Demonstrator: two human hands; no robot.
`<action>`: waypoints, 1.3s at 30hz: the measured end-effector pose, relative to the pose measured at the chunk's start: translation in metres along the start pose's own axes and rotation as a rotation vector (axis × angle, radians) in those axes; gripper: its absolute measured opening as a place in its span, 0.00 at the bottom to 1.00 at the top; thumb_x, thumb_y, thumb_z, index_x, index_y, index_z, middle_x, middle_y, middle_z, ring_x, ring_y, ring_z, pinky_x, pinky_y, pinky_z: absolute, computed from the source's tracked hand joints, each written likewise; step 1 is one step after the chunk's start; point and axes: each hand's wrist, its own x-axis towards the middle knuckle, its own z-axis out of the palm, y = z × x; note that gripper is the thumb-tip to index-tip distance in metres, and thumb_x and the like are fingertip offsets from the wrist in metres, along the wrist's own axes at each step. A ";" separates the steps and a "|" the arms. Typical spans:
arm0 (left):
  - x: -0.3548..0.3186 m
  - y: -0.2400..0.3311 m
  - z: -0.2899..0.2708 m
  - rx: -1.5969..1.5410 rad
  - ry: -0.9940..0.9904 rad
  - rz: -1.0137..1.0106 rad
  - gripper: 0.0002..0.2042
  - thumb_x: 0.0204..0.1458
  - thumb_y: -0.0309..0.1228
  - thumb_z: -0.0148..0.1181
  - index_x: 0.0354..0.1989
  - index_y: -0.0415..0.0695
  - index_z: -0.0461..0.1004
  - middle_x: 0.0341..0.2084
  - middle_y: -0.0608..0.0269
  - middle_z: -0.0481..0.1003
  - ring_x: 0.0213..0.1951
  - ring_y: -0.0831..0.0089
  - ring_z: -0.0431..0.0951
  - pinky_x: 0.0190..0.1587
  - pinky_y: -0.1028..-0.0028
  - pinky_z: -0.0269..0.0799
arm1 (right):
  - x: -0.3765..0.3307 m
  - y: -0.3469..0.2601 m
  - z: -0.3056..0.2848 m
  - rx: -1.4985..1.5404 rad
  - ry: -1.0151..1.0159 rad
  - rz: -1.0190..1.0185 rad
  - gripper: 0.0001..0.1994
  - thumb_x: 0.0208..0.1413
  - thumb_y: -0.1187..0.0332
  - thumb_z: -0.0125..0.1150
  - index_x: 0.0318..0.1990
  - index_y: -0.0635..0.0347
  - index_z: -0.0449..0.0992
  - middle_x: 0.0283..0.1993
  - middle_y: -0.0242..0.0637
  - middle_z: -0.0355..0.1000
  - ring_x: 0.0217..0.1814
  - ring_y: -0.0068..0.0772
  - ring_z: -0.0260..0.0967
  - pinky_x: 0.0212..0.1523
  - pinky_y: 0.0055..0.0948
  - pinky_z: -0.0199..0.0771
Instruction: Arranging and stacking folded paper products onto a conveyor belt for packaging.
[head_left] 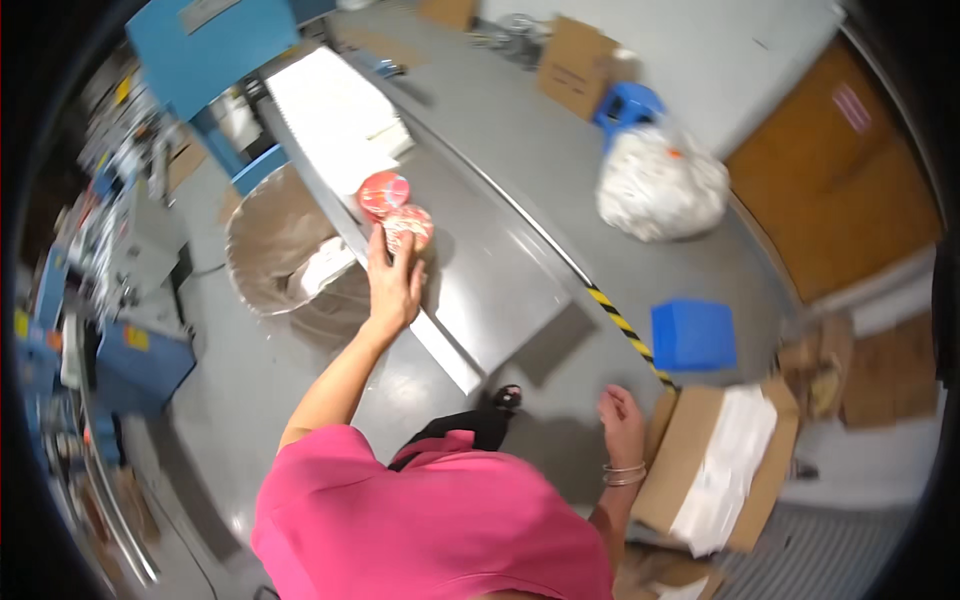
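My left hand (393, 288) reaches over the metal chute (490, 270) with its fingers bent onto a round red-and-white piece (410, 224). A second round piece (383, 193), mostly red, touches it on the far side. Blur hides what kind of things these are. Just beyond them lies a row of white sheets or flat packets (335, 105) along the chute. Off to the right, away from the chute, my right hand (622, 425) hangs beside an open cardboard box (715, 465). Its fingers are curled together, and nothing shows in them.
A lined round bin (290, 245) with white scraps stands left of the chute. Blue machinery (210, 60) rises at its far end. Black-and-yellow tape (625, 325) runs along the right side. Beyond are a blue bin (693, 335), a stuffed clear bag (662, 185) and a brown door (840, 160).
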 end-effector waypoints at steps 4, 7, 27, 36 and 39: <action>-0.003 -0.009 -0.026 0.051 -0.039 -0.101 0.22 0.46 0.23 0.60 0.51 0.38 0.65 0.59 0.27 0.48 0.59 0.33 0.55 0.59 0.54 0.56 | 0.118 -0.009 -0.006 -0.038 -0.281 0.041 0.12 0.55 0.68 0.57 0.44 0.65 0.73 0.32 0.32 0.74 0.33 0.18 0.68 0.35 0.18 0.68; 0.012 0.013 -0.028 0.192 -0.020 -0.222 0.20 0.43 0.28 0.63 0.46 0.39 0.67 0.58 0.32 0.54 0.52 0.40 0.62 0.54 0.54 0.60 | 0.197 -0.022 -0.030 0.053 -0.332 0.154 0.12 0.55 0.67 0.58 0.44 0.63 0.73 0.33 0.30 0.72 0.32 0.16 0.68 0.32 0.16 0.67; 0.110 0.113 0.100 0.730 0.186 -1.223 0.42 0.40 0.52 0.63 0.55 0.31 0.56 0.45 0.38 0.60 0.42 0.42 0.70 0.44 0.56 0.68 | 0.589 -0.117 0.092 0.055 -1.227 -0.014 0.13 0.57 0.67 0.56 0.48 0.62 0.70 0.38 0.31 0.73 0.36 0.18 0.69 0.33 0.16 0.69; 0.172 0.071 0.126 0.840 0.096 -1.270 0.37 0.44 0.45 0.62 0.59 0.35 0.55 0.52 0.33 0.58 0.51 0.38 0.63 0.52 0.54 0.61 | 0.575 -0.188 0.233 -0.112 -1.608 -0.374 0.13 0.51 0.65 0.58 0.44 0.61 0.75 0.35 0.33 0.76 0.35 0.22 0.73 0.38 0.23 0.72; 0.208 0.061 0.145 1.279 0.021 -0.997 0.34 0.48 0.37 0.58 0.61 0.33 0.53 0.60 0.32 0.48 0.61 0.38 0.49 0.61 0.58 0.50 | 0.594 -0.217 0.282 -0.164 -1.712 -0.453 0.12 0.54 0.68 0.57 0.44 0.63 0.73 0.32 0.29 0.73 0.35 0.18 0.69 0.37 0.20 0.71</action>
